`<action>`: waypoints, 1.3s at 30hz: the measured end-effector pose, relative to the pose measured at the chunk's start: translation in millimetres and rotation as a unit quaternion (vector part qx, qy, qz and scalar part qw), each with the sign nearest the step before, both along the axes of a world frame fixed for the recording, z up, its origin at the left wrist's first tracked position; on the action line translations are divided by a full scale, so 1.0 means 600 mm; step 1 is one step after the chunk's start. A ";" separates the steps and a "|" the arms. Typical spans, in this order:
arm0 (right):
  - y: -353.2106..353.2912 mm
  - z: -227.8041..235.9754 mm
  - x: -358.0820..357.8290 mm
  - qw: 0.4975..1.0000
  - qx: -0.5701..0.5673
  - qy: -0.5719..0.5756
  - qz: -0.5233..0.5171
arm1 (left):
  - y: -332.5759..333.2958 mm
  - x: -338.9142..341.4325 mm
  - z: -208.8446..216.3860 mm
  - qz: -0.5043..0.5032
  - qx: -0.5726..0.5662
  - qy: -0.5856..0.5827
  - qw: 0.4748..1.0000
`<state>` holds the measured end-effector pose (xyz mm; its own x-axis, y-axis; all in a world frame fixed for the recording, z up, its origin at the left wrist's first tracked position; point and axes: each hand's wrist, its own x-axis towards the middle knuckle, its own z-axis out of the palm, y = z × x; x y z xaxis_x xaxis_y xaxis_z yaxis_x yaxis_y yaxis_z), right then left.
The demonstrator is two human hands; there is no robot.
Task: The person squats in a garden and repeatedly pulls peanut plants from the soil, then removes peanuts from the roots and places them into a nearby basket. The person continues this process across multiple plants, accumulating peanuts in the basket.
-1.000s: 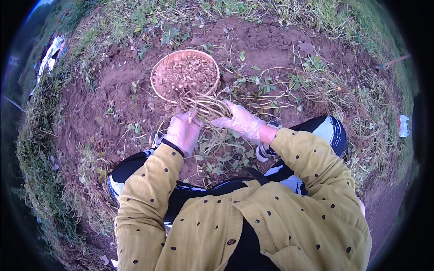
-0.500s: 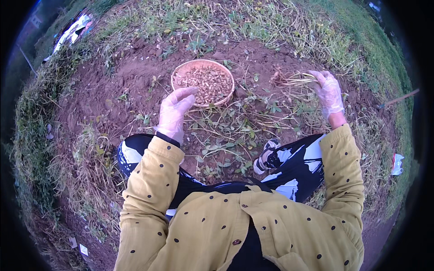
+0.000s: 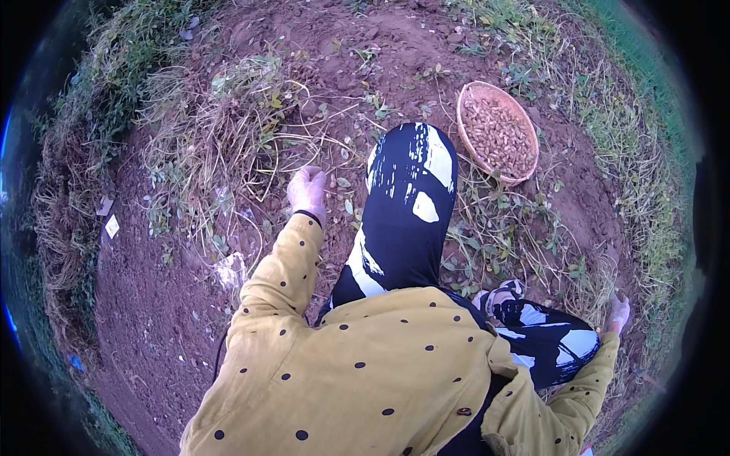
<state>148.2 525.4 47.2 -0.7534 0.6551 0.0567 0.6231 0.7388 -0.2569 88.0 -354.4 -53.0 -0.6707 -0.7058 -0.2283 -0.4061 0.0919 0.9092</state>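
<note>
My left hand [image 3: 308, 190], in a pink glove, reaches out to the edge of a heap of uprooted plants with pale stems [image 3: 228, 129] on the red soil. Its fingers curl downward among the stems, and I cannot tell whether they grip one. My right hand [image 3: 620, 311], also gloved, is stretched far out to my right over dry plant litter [image 3: 593, 281], fingers apart with nothing seen in them. A round woven basket [image 3: 525, 163] filled with peanut pods stands beyond my raised knee [image 3: 411, 190], away from both hands.
Bare red-brown soil [image 3: 152, 304] lies to my left, with scraps of white paper [image 3: 112, 225] on it. Grass and weeds [image 3: 646, 152] ring the dug patch. Leafy stems [image 3: 494, 228] cover the ground between my legs and the basket.
The view has swung left, so the basket now sits at the upper right. My left hand went from near the basket to the plant heap. My right hand swept out to the right and no longer holds stems.
</note>
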 end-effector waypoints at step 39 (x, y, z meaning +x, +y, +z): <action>-0.404 -0.016 -0.291 0.943 -0.214 -0.162 0.197 | -0.465 -0.095 -0.283 -0.012 -0.262 -0.567 0.781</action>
